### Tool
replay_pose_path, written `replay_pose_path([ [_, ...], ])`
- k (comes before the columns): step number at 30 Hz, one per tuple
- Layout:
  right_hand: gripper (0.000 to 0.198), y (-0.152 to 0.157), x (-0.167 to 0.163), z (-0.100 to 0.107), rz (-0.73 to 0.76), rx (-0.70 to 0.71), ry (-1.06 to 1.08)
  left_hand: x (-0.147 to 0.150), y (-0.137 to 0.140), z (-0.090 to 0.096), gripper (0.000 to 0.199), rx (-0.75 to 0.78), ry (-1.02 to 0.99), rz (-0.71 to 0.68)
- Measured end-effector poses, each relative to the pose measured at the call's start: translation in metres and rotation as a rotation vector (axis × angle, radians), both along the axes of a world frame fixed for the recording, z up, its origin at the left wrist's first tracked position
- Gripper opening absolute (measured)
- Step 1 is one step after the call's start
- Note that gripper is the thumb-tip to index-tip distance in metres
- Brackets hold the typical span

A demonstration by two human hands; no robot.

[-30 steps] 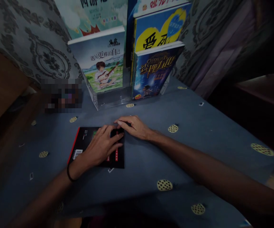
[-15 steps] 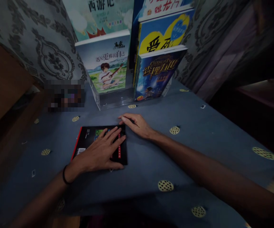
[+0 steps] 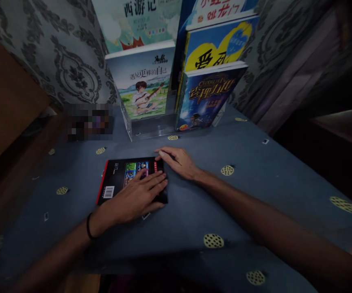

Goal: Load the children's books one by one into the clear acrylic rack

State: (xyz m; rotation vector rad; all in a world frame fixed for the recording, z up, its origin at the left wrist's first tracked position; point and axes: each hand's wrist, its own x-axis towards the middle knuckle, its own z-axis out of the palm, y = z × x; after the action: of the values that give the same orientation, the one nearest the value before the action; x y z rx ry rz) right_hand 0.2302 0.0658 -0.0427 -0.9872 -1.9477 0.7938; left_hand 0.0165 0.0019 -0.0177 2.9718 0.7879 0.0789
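1. The black, red-edged paperback book (image 3: 116,175) lies closed, barcode up, before the clear plastic book stand (image 3: 154,129).
2. Your left hand (image 3: 133,199) rests flat across it; your right hand (image 3: 177,160) curls at its stand-side corner, grip unclear.
3. With both hands there, handling seems unfinished.

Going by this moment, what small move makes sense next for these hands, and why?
Probably best: the right hand lifts the far right corner of the black book slightly. Its fingertips are already at that corner, the book lies flat and closed, and the left hand is spread on its cover, so it could steady the book.
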Motion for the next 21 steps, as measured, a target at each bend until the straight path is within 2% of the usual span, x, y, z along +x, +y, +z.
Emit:
replay_pose_path([
  [5, 0.042, 0.0, -0.001, -0.001, -0.008, 0.031, -0.027, 0.002, -0.024, -0.007, 0.037, 0.107, -0.05, -0.029],
  [9, 0.041, -0.001, -0.002, -0.001, -0.014, 0.038, -0.034, 0.001, -0.043, -0.007, 0.038, 0.178, -0.015, -0.038],
  [14, 0.041, -0.002, -0.002, -0.001, -0.024, 0.044, -0.065, -0.01, -0.055, -0.007, 0.042, 0.194, -0.017, -0.022],
  [21, 0.039, -0.001, -0.001, -0.002, -0.024, 0.052, -0.097, -0.048, -0.073, -0.021, 0.037, 0.262, -0.14, 0.166],
])
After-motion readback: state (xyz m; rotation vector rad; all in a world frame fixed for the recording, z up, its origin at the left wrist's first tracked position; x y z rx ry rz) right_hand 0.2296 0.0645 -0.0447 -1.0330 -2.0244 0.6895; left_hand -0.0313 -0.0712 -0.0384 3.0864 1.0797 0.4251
